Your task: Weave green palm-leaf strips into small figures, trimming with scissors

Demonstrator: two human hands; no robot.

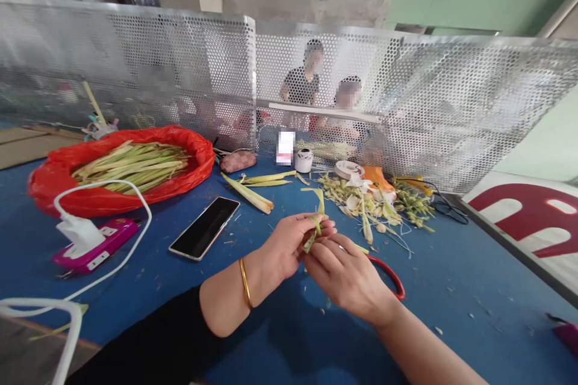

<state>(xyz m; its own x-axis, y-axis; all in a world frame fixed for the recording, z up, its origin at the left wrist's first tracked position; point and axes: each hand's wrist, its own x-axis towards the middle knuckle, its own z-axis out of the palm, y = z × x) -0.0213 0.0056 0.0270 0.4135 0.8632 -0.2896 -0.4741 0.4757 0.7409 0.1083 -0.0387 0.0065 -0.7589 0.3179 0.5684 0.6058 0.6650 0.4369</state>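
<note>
Left hand (293,240) and right hand (350,277), fingers closed, grip one leaf strip (321,204); the right partly hides one red loop (394,274). One black phone (205,228) and one red bag (203,153) lie leftward.

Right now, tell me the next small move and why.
Perhaps draw the green leaf strip snug with the right hand: the left hand pinches its middle, the right is at its lower end, and its upper end sticks out loose, bent sideways.
</note>
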